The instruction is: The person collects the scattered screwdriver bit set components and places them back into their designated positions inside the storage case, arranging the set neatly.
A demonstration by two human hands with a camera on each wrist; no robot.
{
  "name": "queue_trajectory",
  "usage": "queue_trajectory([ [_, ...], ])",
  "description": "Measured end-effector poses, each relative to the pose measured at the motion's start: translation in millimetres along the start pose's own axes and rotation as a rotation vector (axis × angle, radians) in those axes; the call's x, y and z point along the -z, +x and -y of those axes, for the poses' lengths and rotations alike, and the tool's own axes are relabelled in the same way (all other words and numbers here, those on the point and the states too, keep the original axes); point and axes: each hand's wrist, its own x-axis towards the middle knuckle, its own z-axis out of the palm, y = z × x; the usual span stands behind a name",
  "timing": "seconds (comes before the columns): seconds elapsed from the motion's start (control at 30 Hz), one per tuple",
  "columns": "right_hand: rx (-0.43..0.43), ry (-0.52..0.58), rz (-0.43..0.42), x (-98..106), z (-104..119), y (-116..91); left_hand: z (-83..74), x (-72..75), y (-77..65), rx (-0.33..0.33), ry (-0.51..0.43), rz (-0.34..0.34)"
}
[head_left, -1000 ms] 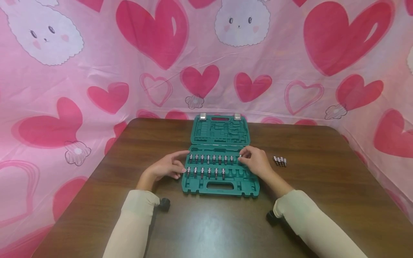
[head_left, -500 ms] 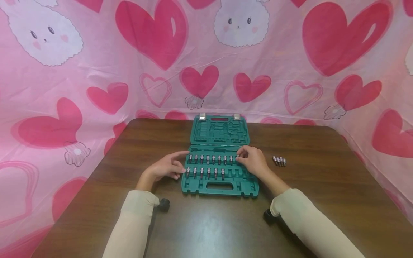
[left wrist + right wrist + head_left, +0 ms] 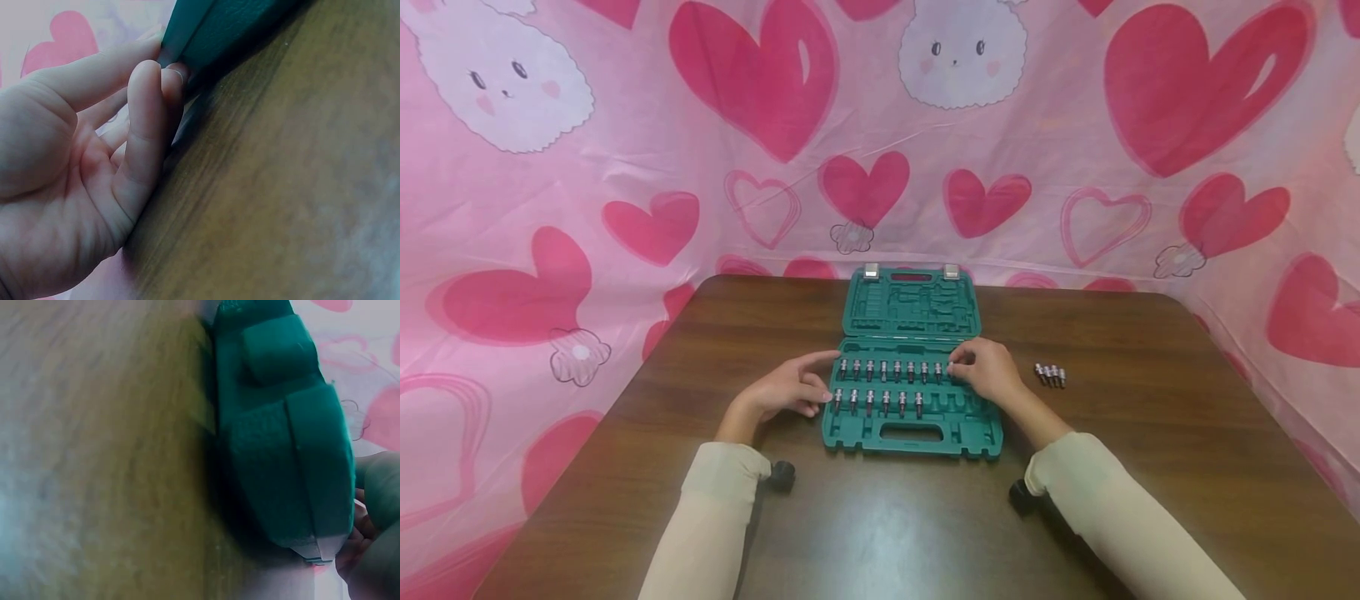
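A green plastic tool case lies unfolded on the table, with two rows of bit sockets in its near half. At the right end of the far row, my right hand pinches a small silver bit socket, mostly hidden by the fingers. My left hand rests against the case's left edge, index finger stretched out and thumb touching the side. In the left wrist view the fingertips meet the green wall. The right wrist view shows the case's side, with part of the right hand behind it.
Several loose bit sockets lie in a short row on the brown table, right of the case. The case's lid leans open at the back. A pink curtain with hearts surrounds the table.
My right hand has shifted slightly left with the bit socket, up to the end of the far row. My left hand has stayed at the case's edge.
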Motion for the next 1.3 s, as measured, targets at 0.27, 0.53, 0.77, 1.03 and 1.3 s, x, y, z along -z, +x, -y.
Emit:
queue_trajectory([
  [0.27, -0.001, 0.011, 0.011, 1.1, 0.6, 1.1, 0.1, -0.3, -0.2, -0.006, -0.001, 0.0],
  [0.53, 0.02, -0.018, 0.039, 1.7, -1.4, 3.3, 2.6, 0.2, 0.4, -0.003, -0.006, -0.001],
  [0.77, -0.006, -0.016, 0.071, 4.4, 1.0, 6.8, 2.0, 0.0, 0.2, -0.006, -0.007, 0.0],
  [1.03, -0.038, -0.015, 0.068, 3.3, 1.1, 8.3, 1.2, -1.8, -0.3, -0.007, -0.014, -0.003],
  [1.3, -0.015, -0.008, 0.055, 4.6, -1.1, 4.8, -0.8, -1.8, -1.5, 0.001, -0.015, -0.006],
])
